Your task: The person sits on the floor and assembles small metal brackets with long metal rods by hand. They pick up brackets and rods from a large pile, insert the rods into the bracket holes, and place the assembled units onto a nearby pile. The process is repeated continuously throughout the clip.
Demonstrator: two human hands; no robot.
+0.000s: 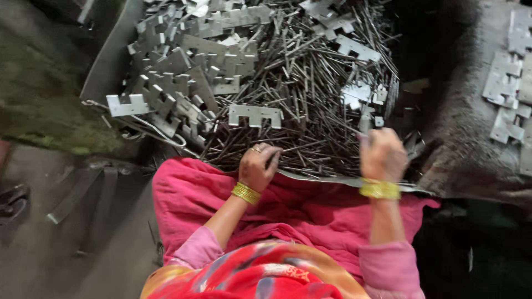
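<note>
My left hand [259,165] rests at the near edge of a big heap of thin metal pins [310,83], fingers curled on one or two pins. My right hand [381,154] is raised over the right side of the heap, fingers closed around a flat notched metal plate [363,122] that sticks up from the fist. Both wrists wear gold bangles. More notched hinge plates [183,72] are piled on the heap's left side, and one plate [255,114] lies just beyond my left hand.
The pins and plates lie in a shallow metal tray [105,61] across my lap, which is covered by pink cloth [288,205]. Several finished plates [507,94] lie on a grey surface at the right. Bare concrete floor is to the left.
</note>
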